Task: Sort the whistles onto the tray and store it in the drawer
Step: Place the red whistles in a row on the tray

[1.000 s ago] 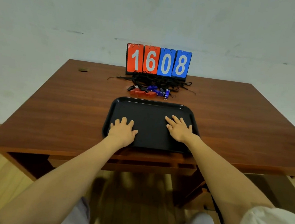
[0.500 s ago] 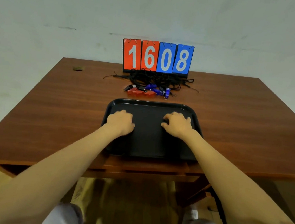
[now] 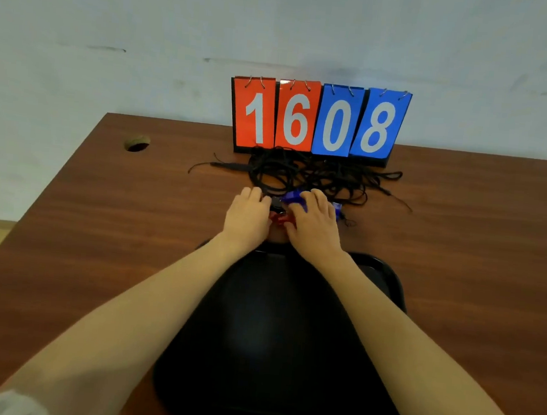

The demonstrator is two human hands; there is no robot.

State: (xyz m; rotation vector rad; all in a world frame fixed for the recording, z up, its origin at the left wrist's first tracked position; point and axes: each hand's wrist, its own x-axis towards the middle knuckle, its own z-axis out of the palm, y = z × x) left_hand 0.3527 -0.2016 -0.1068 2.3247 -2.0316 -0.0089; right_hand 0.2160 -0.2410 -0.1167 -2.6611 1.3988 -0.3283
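Head view down onto a brown table (image 3: 97, 241). Black tray (image 3: 391, 280) at the near edge, crossed by both bare forearms.

Whistles (image 3: 281, 216) in a small cluster on the tabletop just beyond the far rim of the tray, not on it.

Left hand (image 3: 248, 216) palm down on the left side of the cluster, fingers bent forward and downward over it, tips hidden. Hold or mere touch impossible to tell.

Right hand (image 3: 313, 225) palm down on the right side, fingers laid across a blue whistle (image 3: 294, 196), thumb beside a red whistle (image 3: 279, 220) showing in the gap between the two hands. Grip likewise impossible to tell, undersides of the fingers out of sight. Further blue piece (image 3: 336, 208) just visible past the outer edge of the right hand.

Tangle of black cords (image 3: 301, 173) behind the cluster, spread across the tabletop up to the foot of a scoreboard (image 3: 319, 118).

Scoreboard upright at the far edge in front of a pale wall (image 3: 117, 11): two red cards, 1 and 6, then two blue cards, 0 and 8, hung on wire rings.

Round hole (image 3: 136, 144) near the far left corner of the tabletop. Pale sleeve (image 3: 0, 405) at the lower left corner of the view.
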